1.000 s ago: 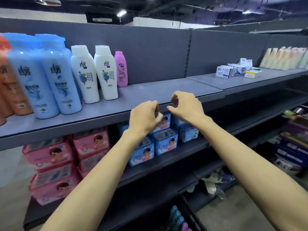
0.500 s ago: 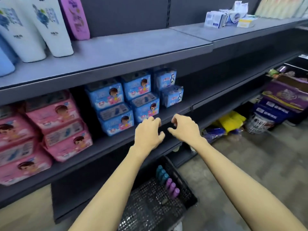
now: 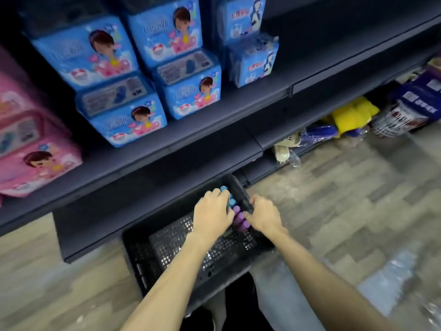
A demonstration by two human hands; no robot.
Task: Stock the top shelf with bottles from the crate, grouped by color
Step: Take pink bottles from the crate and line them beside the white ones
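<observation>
Dark shelving (image 3: 214,130) fills the upper view, carrying blue packs (image 3: 124,111) and pink packs (image 3: 31,163). Below it on the floor (image 3: 346,211) sits a black mesh crate (image 3: 181,247). A row of bottles stands along the crate's right wall, blue-capped bottles (image 3: 231,201) behind purple-capped bottles (image 3: 239,219). The left hand (image 3: 212,215) curls over the blue caps; whether it grips one cannot be told. The right hand (image 3: 263,215), fingers bent, rests at the crate's right rim beside the purple caps.

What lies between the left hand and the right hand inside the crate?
In the head view, a row of purple bottle caps lies between the left hand and the right hand, along the crate's far side.
</observation>
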